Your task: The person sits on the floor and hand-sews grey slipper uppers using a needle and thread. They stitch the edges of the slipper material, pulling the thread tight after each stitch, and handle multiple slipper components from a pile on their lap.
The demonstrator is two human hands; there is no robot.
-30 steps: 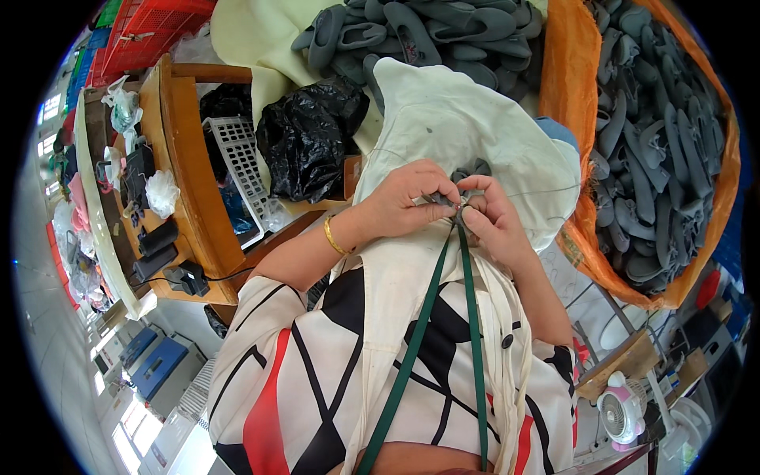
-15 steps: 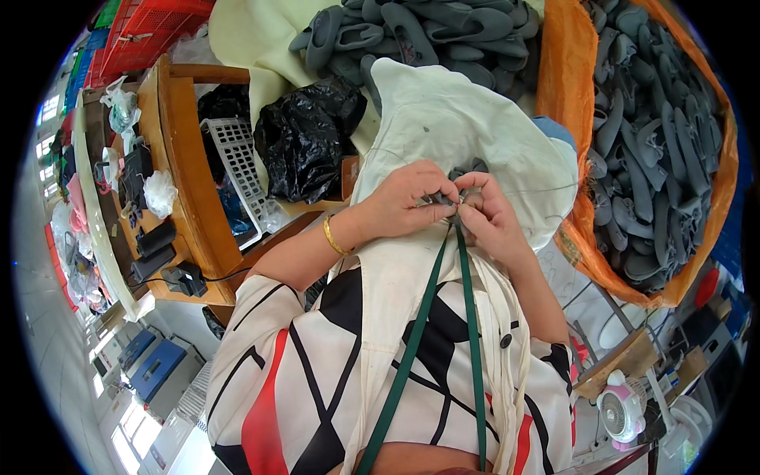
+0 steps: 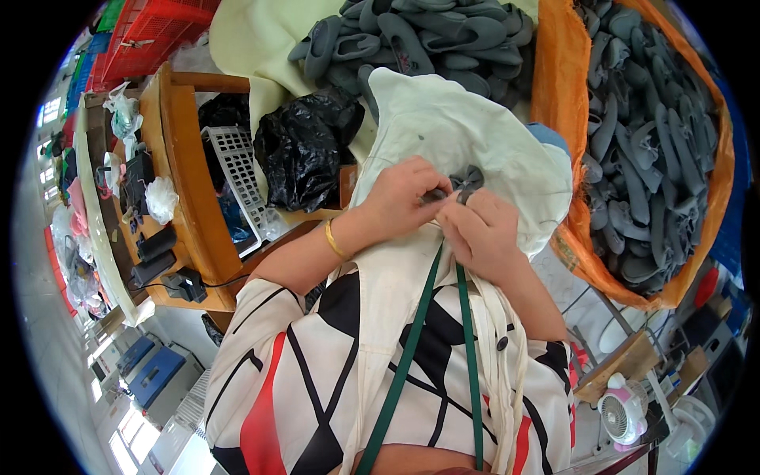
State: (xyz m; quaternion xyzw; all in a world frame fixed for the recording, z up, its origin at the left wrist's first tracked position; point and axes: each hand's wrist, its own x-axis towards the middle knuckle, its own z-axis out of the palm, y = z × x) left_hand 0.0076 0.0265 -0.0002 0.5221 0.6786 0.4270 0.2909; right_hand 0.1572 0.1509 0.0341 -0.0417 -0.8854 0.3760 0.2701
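So this person is working with both bare hands right over the lap, and a small gray piece (image 3: 469, 180) is sitting in the middle of it all, bunched up at the fingertips just above a cream cloth (image 3: 451, 111). The left hand (image 3: 398, 199) is pinching the gray piece, thumb and fingers pretty much closed on it. The right hand (image 3: 484, 229) is meeting it from the other side, back of the hand facing up, fingers curled in close to the same piece. Those tips are mostly hiding, so it's impossible to tell if they're gripping or just touching.

A gold bracelet (image 3: 334, 239) is circling the left wrist, and two green straps (image 3: 402, 360) are running down over the patterned shirt (image 3: 265, 404).

Beyond the lap, a heap of gray shoes (image 3: 467, 36) is lying on pale yellow sheeting (image 3: 237, 36). Over on the right, an orange sack (image 3: 560, 71) is standing wide open, holding loads more gray stuff. On the left, a black plastic bag (image 3: 305, 150) is slumping near a white basket (image 3: 237, 162), with a wooden table (image 3: 207, 229) sitting just past that. A pink and white fan (image 3: 620, 416) is standing down at the lower right.
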